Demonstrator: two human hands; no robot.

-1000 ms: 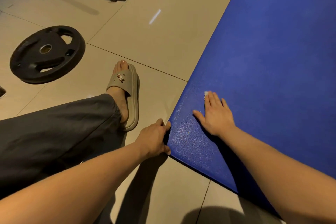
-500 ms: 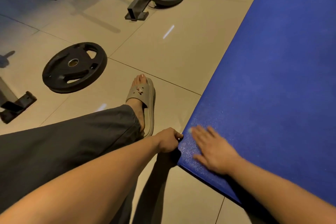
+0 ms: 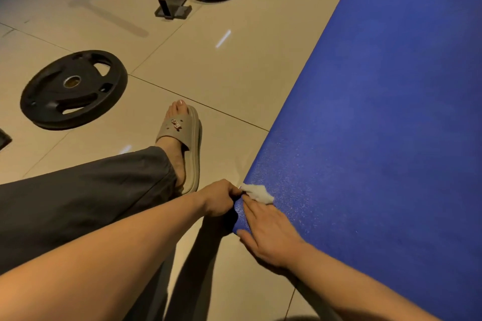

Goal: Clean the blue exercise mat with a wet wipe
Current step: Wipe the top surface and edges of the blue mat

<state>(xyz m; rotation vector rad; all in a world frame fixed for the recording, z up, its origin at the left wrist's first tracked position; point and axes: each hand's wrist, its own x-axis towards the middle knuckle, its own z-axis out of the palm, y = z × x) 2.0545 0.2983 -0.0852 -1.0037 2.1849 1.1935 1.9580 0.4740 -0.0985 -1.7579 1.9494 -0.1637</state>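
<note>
Pressure matters here, I'd say: my right hand (image 3: pixel 271 238) lies flat, straight fingers pinning the wet wipe (image 3: pixel 257 193) at the near corner of the blue exercise mat (image 3: pixel 378 138), my left hand (image 3: pixel 221 198) curled around that edge, so I'd sweep evenly toward the far end.

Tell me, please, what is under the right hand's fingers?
A crumpled white wet wipe sticks out beyond the fingers, pressed onto the blue mat near its corner. The rest of it is covered.

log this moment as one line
step: wet wipe at blue mat corner | left hand: grips mat edge | right hand: flat, fingers press wipe onto mat
</note>
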